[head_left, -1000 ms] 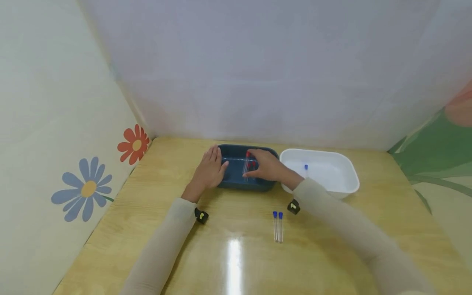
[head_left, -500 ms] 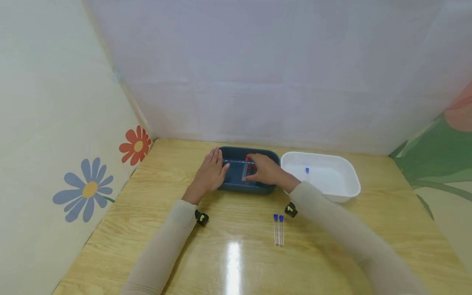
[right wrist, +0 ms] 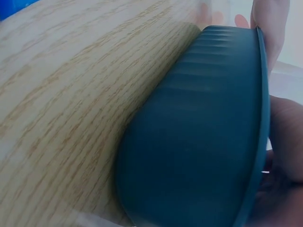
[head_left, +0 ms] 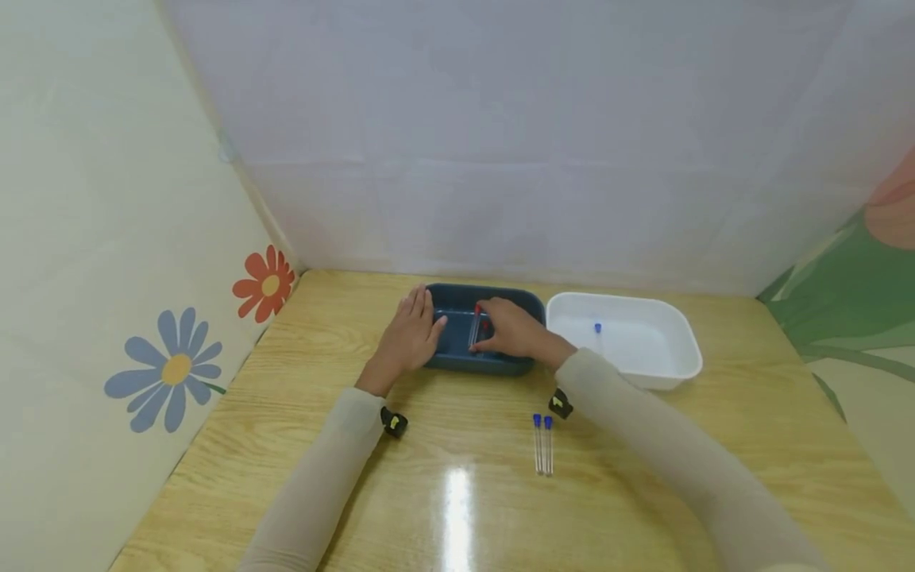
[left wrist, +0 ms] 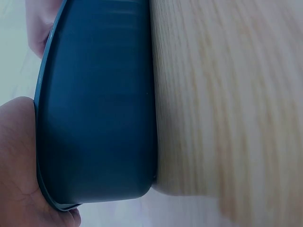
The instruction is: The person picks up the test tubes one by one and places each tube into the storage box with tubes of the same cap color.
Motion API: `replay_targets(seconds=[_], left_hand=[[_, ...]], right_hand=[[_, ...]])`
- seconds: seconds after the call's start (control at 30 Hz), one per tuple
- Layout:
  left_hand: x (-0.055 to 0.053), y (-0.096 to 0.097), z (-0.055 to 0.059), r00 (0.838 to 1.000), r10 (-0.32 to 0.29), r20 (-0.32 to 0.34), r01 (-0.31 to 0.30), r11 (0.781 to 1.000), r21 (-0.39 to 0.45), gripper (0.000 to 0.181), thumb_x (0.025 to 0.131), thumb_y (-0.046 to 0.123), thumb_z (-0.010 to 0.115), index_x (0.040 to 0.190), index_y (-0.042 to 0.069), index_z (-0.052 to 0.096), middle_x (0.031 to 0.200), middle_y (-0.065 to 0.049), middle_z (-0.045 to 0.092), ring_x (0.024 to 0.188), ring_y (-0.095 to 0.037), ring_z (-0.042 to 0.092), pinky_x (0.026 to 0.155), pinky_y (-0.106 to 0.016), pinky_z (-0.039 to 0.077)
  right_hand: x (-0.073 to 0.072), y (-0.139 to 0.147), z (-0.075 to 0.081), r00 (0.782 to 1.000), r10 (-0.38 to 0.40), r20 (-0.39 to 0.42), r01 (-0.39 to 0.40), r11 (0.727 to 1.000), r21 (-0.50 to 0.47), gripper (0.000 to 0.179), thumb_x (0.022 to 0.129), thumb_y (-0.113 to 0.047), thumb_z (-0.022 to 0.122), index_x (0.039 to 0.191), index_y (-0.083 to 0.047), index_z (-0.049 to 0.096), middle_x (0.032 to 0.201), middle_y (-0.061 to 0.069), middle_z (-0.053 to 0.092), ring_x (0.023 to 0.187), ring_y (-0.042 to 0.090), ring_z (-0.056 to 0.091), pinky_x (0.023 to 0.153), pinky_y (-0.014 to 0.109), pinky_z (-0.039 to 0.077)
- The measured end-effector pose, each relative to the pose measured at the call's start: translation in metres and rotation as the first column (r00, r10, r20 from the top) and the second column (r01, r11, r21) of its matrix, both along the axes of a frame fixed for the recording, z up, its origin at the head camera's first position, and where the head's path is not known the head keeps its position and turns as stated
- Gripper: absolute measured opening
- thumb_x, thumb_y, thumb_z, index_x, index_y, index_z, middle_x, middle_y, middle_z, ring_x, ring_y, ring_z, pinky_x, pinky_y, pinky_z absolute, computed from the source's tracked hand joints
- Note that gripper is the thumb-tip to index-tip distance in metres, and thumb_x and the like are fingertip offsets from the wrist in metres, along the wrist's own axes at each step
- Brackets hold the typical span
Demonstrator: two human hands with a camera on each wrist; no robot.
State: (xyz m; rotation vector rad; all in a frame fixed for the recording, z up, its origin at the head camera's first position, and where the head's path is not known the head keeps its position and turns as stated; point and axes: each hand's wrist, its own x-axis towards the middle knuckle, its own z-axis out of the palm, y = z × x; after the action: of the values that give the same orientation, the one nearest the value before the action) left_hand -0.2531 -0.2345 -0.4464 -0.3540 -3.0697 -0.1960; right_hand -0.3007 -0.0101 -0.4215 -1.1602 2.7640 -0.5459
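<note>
My right hand (head_left: 516, 327) reaches down into a dark blue plastic basin (head_left: 475, 368). Its fingertips are at the red cap and its thumb near the other end of a clear, thin red-capped tube (head_left: 475, 327), holding it lengthwise. Another red cap (head_left: 485, 325) shows beneath that hand; the rest of it is hidden. My left hand (head_left: 407, 340) rests on the basin's left rim with fingers extended. In the left wrist view, the basin's outer wall (left wrist: 99, 104) stands between the hand and the wooden table.
Just right of the dark basin is a white basin (head_left: 661, 373), holding a blue-capped tube (head_left: 598, 328). Two more blue-capped tubes (head_left: 538, 446) lie side by side on the wooden table (head_left: 457, 445) in front. A pale wall (head_left: 500, 199) rises behind.
My right hand has settled slightly lower into the dark basin with the red-capped tube. The left hand keeps its place on the rim. The view has shifted slightly.
</note>
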Motion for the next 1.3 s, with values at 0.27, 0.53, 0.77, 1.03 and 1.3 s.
replay_targets(seconds=[0.27, 0.53, 0.77, 1.03, 1.3], left_hand=[[-0.002, 0.001, 0.000, 1.000, -0.003, 0.001, 0.003, 1.000, -0.015, 0.070, 0.112, 0.041, 0.016, 0.158, -0.010, 0.004, 0.167, -0.027, 0.003, 0.155, -0.038, 0.001, 0.125, -0.047, 0.003], [-0.004, 0.002, -0.001, 1.000, -0.007, -0.001, 0.007, 1.000, -0.018, 0.069, 0.112, 0.041, 0.016, 0.158, -0.011, 0.005, 0.166, -0.028, 0.005, 0.155, -0.038, 0.004, 0.125, -0.047, 0.004], [-0.001, 0.003, -0.001, 1.000, 0.010, 0.016, -0.009, 1.000, -0.019, 0.069, 0.112, 0.041, 0.016, 0.158, -0.010, 0.005, 0.167, -0.027, 0.003, 0.155, -0.037, 0.003, 0.125, -0.046, 0.003], [-0.001, 0.003, -0.001, 1.000, 0.004, 0.002, -0.004, 1.000, -0.020, 0.069, 0.112, 0.041, 0.016, 0.158, -0.011, 0.008, 0.166, -0.028, 0.006, 0.155, -0.038, 0.005, 0.125, -0.046, 0.005], [-0.001, 0.004, -0.001, 1.000, 0.002, -0.007, -0.002, 1.000, -0.022, 0.069, 0.112, 0.041, 0.017, 0.158, -0.011, 0.009, 0.166, -0.027, 0.007, 0.155, -0.038, 0.006, 0.125, -0.047, 0.006]], right_hand=[[-0.004, -0.002, -0.004, 1.000, -0.006, -0.026, 0.007, 0.999, 0.033, 0.079, 0.082, -0.044, 0.085, 0.137, 0.005, 0.056, 0.107, 0.013, 0.063, 0.089, 0.021, 0.060, 0.079, 0.037, 0.054], [-0.006, -0.003, -0.011, 0.999, -0.008, -0.040, 0.011, 0.997, 0.072, 0.080, 0.082, -0.045, 0.085, 0.138, 0.006, 0.057, 0.110, 0.011, 0.061, 0.093, 0.020, 0.059, 0.081, 0.036, 0.054], [-0.004, -0.007, -0.011, 0.999, -0.015, -0.034, 0.018, 0.994, 0.105, 0.084, 0.083, -0.047, 0.083, 0.141, 0.007, 0.054, 0.121, 0.017, 0.060, 0.103, 0.026, 0.059, 0.089, 0.040, 0.054], [-0.006, -0.006, -0.012, 0.999, -0.027, -0.039, 0.030, 0.995, 0.091, 0.069, 0.082, -0.048, 0.084, 0.126, 0.002, 0.065, 0.117, 0.015, 0.060, 0.098, 0.024, 0.058, 0.084, 0.039, 0.054], [-0.005, -0.009, -0.012, 0.999, -0.028, -0.044, 0.033, 0.991, 0.126, 0.077, 0.082, -0.047, 0.084, 0.135, 0.004, 0.060, 0.132, 0.022, 0.057, 0.113, 0.032, 0.058, 0.094, 0.043, 0.053]])
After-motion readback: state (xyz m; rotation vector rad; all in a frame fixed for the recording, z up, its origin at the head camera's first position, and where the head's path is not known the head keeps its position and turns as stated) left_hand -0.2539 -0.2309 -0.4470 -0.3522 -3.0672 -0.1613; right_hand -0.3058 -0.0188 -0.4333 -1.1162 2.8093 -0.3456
